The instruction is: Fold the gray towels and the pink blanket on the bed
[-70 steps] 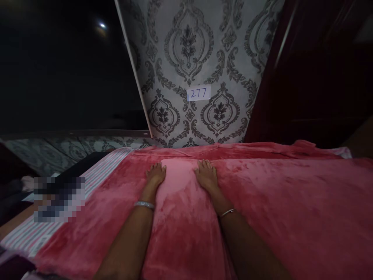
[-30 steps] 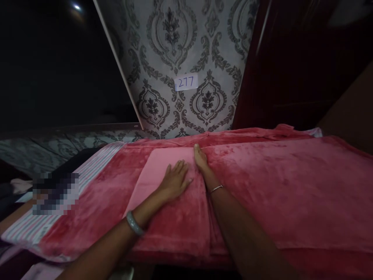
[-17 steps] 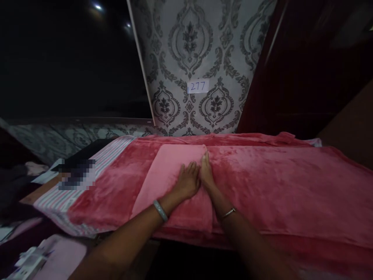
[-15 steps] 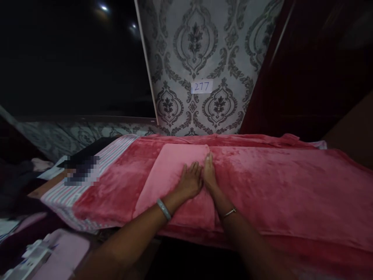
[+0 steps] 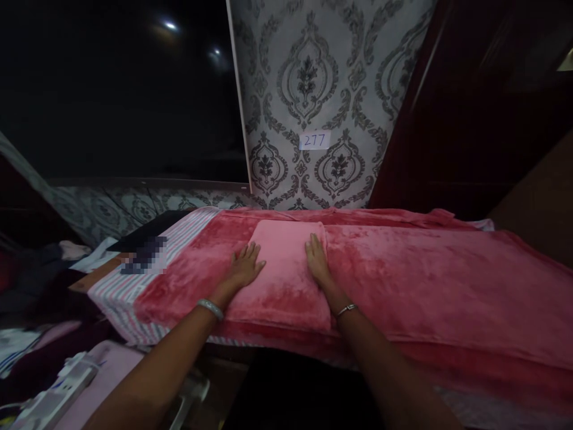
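Observation:
A plush pink-red blanket [image 5: 430, 280] lies spread along a table, its left part folded over into a lighter pink flap [image 5: 282, 251]. On the left edge of that flap my left hand [image 5: 246, 266] rests flat, fingers spread. My right hand [image 5: 317, 257] lies with outstretched fingers on the flap near its right edge. Neither hand grips the fabric. Under the blanket, a striped cloth [image 5: 116, 298] shows at the left end.
A large dark screen [image 5: 125, 95] hangs at the back left. A paper marked 277 [image 5: 314, 140] is on the patterned wall [image 5: 308, 77]. At lower left are a white power strip [image 5: 67, 388] and heaped cloth [image 5: 40, 298]. A dark red panel [image 5: 483, 119] stands at right.
My left hand has slid left across the flap, away from my right hand, which stays near the right edge. The view has shifted slightly.

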Demonstrator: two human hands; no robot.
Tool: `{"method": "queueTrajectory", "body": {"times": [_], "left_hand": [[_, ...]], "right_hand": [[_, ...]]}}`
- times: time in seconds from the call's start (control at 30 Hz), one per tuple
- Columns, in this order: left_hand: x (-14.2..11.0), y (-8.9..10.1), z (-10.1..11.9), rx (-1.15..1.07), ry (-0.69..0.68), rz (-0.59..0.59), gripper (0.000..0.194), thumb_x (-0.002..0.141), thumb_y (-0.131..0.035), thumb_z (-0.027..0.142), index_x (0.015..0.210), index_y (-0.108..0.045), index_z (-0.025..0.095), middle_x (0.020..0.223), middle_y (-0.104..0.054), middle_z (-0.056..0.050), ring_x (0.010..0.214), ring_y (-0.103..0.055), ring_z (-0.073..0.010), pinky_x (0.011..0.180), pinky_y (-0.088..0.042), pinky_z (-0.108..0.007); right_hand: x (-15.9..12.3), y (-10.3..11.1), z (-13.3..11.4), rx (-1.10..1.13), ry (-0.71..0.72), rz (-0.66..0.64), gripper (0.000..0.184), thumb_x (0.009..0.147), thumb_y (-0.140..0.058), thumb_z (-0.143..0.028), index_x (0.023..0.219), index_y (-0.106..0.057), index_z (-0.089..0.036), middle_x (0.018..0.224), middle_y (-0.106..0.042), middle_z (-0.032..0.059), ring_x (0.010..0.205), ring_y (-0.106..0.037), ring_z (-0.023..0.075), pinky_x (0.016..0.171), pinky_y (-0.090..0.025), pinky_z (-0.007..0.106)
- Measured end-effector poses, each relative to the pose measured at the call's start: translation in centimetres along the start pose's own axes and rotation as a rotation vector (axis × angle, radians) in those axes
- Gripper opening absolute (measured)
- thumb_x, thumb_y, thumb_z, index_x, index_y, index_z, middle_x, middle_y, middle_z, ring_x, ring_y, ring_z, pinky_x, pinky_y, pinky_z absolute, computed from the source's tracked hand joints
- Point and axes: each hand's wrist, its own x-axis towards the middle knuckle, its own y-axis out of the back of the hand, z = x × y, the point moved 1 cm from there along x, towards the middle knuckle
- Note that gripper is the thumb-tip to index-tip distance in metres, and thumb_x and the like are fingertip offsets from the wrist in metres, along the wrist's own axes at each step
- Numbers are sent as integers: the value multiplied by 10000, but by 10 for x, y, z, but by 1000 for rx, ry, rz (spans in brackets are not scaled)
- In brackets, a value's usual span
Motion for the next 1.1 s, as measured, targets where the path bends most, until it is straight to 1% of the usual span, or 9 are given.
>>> {"method": "queueTrajectory", "body": {"times": [0.1,0.2,0.3,0.43,0.57,0.7,0.83,0.97,1.1], "left_hand": [[-9,8,-13,-10,39,-25,661,999,-293,465,1591,-221,179,1673,-161,-120,1545,-146,-310,1210,-164,-618],[-19,19,0,-18,38,24,656,1001,-292,413,1580,-231,110,1668,-168,-157,1548,-129,-305,1220,-163,-595],[-35,21,42,-73,-88,85,632,1004,-286,369,1572,-245,94,1658,-203,-169,1547,-153,-263,1239,-173,-518],[-61,2,106,-106,-303,44,609,1009,-287,366,1570,-274,130,1652,-238,-147,1542,-183,-252,1237,-187,-518],[-78,-20,132,-19,-345,42,619,1002,-317,362,1557,-297,88,1635,-270,-176,1535,-205,-283,1236,-165,-556],[-81,-22,115,31,-293,80,633,1011,-303,460,1560,-320,145,1632,-285,-166,1534,-209,-293,1232,-155,-569],[-86,-11,71,53,-148,67,689,998,-303,552,1554,-337,147,1637,-261,-176,1540,-183,-304,1228,-142,-584],[-97,-6,26,26,-2,38,664,1010,-284,506,1571,-283,151,1659,-198,-151,1546,-162,-274,1217,-194,-575],[-103,-10,2,-40,78,43,614,1027,-238,421,1577,-270,150,1649,-239,-155,1532,-220,-265,1219,-217,-543]], "right_hand": [[3,12,-8,112,-61,-29,775,1000,-188,-563,1549,-322,-33,1629,-263,149,1519,-195,170,1245,-127,346],[0,23,-16,148,-102,-8,834,987,-175,-602,1548,-306,1,1625,-256,171,1520,-201,191,1247,-135,353],[-21,20,-19,200,-95,35,859,960,-199,-679,1573,-306,-86,1627,-278,117,1519,-203,184,1251,-138,360],[-64,-3,-11,412,-65,103,950,887,-246,-810,1577,-325,-162,1610,-327,87,1508,-244,206,1250,-181,407],[-89,-14,-1,450,-60,110,970,863,-294,-825,1573,-331,-165,1620,-301,91,1511,-237,215,1252,-176,418],[-89,-11,0,454,-32,119,980,859,-303,-826,1544,-380,-131,1605,-329,111,1504,-256,215,1252,-174,414],[-85,-8,0,484,-48,105,980,835,-357,-847,1507,-449,-140,1585,-368,110,1512,-235,225,1258,-141,419],[-84,-9,5,539,-57,103,950,831,-408,-840,1488,-483,-157,1580,-378,104,1515,-228,231,1261,-125,428],[-82,-8,8,598,-73,111,858,873,-434,-775,1473,-502,-165,1572,-393,104,1498,-274,213,1257,-134,413]]}}
